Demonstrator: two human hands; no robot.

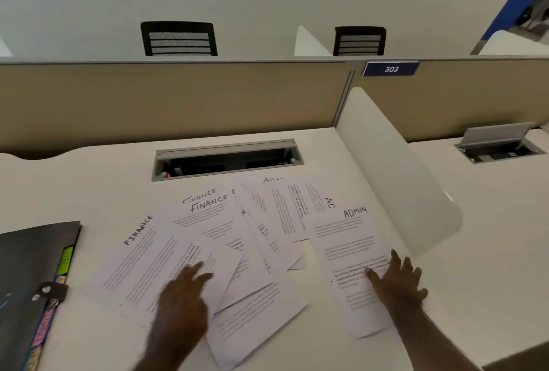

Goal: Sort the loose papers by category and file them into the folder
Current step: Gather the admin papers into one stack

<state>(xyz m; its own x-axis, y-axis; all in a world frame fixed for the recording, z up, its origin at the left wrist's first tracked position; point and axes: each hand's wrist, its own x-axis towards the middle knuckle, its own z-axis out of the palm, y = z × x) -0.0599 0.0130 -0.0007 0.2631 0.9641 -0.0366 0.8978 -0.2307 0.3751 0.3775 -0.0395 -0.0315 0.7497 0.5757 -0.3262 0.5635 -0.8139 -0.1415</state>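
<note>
Several loose printed sheets lie fanned and overlapping across the white desk. Sheets headed FINANCE spread over the left half, and sheets headed ADMIN lie on the right. My left hand rests flat, fingers apart, on the lower part of the FINANCE sheets. My right hand presses flat with spread fingers on the rightmost ADMIN sheet. Neither hand grips a sheet. A black expanding folder with coloured index tabs and a snap strap lies at the desk's left edge, apart from the papers.
A cable tray slot with its lid up is set into the desk behind the papers. A white rounded divider panel stands right of the papers. A beige partition closes the back; two black chairs show beyond it.
</note>
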